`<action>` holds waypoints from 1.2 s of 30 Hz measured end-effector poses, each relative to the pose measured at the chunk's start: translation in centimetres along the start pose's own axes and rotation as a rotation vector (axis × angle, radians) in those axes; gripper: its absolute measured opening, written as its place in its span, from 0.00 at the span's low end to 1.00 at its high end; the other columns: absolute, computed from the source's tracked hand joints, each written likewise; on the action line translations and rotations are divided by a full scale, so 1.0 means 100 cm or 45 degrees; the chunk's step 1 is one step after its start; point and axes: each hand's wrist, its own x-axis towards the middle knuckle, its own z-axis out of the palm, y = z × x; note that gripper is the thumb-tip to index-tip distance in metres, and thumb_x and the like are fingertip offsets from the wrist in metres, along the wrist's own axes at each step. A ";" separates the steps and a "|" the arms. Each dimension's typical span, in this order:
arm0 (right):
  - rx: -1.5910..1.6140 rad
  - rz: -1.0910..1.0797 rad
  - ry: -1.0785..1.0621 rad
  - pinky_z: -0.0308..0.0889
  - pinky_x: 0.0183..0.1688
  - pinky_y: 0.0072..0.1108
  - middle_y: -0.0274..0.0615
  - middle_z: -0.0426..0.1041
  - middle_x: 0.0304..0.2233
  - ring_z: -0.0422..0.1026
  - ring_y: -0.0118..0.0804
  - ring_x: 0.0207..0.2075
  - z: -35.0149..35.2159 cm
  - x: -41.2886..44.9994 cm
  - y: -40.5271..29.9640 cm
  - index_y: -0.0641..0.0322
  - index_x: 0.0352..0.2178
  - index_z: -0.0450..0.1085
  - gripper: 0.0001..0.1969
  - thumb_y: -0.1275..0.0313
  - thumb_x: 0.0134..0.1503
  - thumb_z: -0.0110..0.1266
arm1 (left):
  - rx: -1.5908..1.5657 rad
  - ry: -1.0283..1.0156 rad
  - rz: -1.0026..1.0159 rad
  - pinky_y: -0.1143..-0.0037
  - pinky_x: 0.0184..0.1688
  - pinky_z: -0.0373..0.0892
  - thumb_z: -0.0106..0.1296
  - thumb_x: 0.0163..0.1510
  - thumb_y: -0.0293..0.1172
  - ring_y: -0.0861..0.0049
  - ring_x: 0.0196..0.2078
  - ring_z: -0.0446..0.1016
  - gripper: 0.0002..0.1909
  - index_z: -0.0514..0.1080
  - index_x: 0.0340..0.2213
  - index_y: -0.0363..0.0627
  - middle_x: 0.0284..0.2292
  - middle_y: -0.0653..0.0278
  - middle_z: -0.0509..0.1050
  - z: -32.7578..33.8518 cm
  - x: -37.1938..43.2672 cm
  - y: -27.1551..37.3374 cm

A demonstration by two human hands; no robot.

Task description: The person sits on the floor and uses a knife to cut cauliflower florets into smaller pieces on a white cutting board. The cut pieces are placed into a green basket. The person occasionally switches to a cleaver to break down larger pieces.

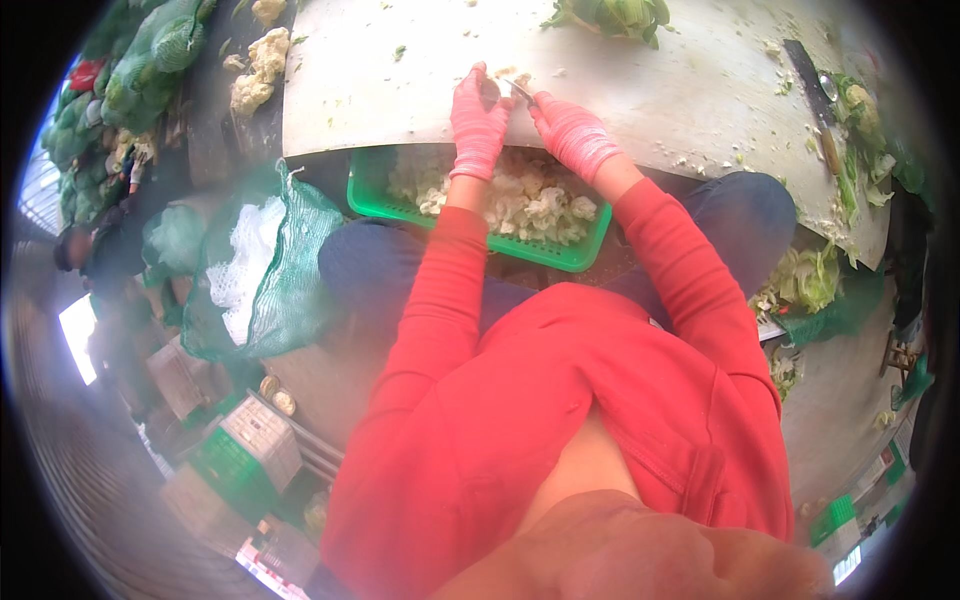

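Note:
My left hand, in a pink-and-white knit glove, is over the near edge of a white work table. Its thumb and fingers close around a pale cauliflower piece, mostly hidden. My right hand, gloved alike, grips a small knife, its blade pointing at that piece. Below both hands, a green plastic basket holds many cut cauliflower florets; it sits under the table edge, between my knees. A leafy cauliflower head lies farther back on the table.
A large knife lies at the table's right, beside leaf trimmings. Cauliflower chunks lie off its left edge. Left of my knee stands a green mesh bag. Filled net sacks are piled beyond; a person is at far left.

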 end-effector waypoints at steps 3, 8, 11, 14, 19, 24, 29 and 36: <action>-0.013 0.016 -0.009 0.66 0.44 0.46 0.60 0.76 0.36 0.73 0.63 0.40 0.006 0.006 0.000 0.63 0.45 0.65 0.16 0.61 0.67 0.40 | -0.026 -0.066 0.055 0.68 0.59 0.67 0.68 0.46 0.30 0.63 0.56 0.69 0.39 0.65 0.59 0.41 0.53 0.52 0.68 -0.005 0.000 0.001; -0.032 0.053 -0.019 0.67 0.46 0.45 0.60 0.76 0.38 0.74 0.61 0.42 0.009 0.011 0.004 0.64 0.47 0.66 0.18 0.60 0.66 0.41 | -0.564 -0.077 -0.130 0.69 0.55 0.69 0.67 0.47 0.31 0.64 0.54 0.71 0.35 0.67 0.57 0.41 0.53 0.51 0.68 -0.011 -0.004 0.011; -0.028 0.029 0.021 0.68 0.48 0.42 0.58 0.77 0.40 0.74 0.59 0.44 0.012 0.010 0.001 0.63 0.48 0.68 0.18 0.61 0.66 0.41 | -0.326 0.142 -0.040 0.69 0.51 0.71 0.66 0.48 0.31 0.65 0.49 0.73 0.25 0.73 0.48 0.40 0.49 0.52 0.71 -0.007 -0.012 0.017; 0.077 0.126 0.019 0.68 0.51 0.41 0.61 0.76 0.42 0.73 0.60 0.46 0.016 0.008 -0.003 0.64 0.50 0.68 0.21 0.60 0.66 0.41 | -0.181 0.252 0.050 0.72 0.48 0.71 0.65 0.50 0.29 0.69 0.45 0.75 0.16 0.77 0.41 0.40 0.43 0.56 0.74 -0.007 -0.019 0.018; 0.359 0.212 -0.010 0.67 0.53 0.40 0.63 0.74 0.46 0.72 0.61 0.50 0.023 0.007 -0.010 0.66 0.52 0.67 0.23 0.59 0.66 0.41 | -0.023 0.297 0.168 0.74 0.45 0.72 0.64 0.52 0.29 0.74 0.39 0.76 0.13 0.77 0.39 0.37 0.36 0.59 0.78 -0.010 -0.028 0.021; 0.440 0.281 -0.077 0.66 0.55 0.40 0.62 0.73 0.48 0.71 0.60 0.52 0.031 0.016 -0.018 0.65 0.52 0.68 0.22 0.59 0.66 0.42 | -0.241 0.303 -0.011 0.70 0.44 0.72 0.62 0.53 0.35 0.61 0.38 0.78 0.14 0.77 0.37 0.38 0.36 0.53 0.78 -0.009 -0.025 0.016; 0.583 0.298 -0.200 0.66 0.55 0.40 0.62 0.73 0.48 0.71 0.61 0.52 0.045 0.035 -0.019 0.64 0.53 0.67 0.22 0.59 0.66 0.44 | -0.073 0.184 0.006 0.78 0.35 0.72 0.60 0.56 0.28 0.82 0.30 0.74 0.10 0.76 0.37 0.35 0.33 0.62 0.79 -0.013 -0.020 0.024; 0.738 0.287 -0.127 0.63 0.21 0.23 0.37 0.70 0.25 0.67 0.29 0.19 0.051 0.004 0.001 0.58 0.55 0.64 0.20 0.61 0.66 0.49 | -0.873 -0.373 0.188 0.79 0.41 0.73 0.59 0.57 0.25 0.81 0.38 0.75 0.17 0.74 0.48 0.39 0.39 0.62 0.78 -0.017 -0.063 0.146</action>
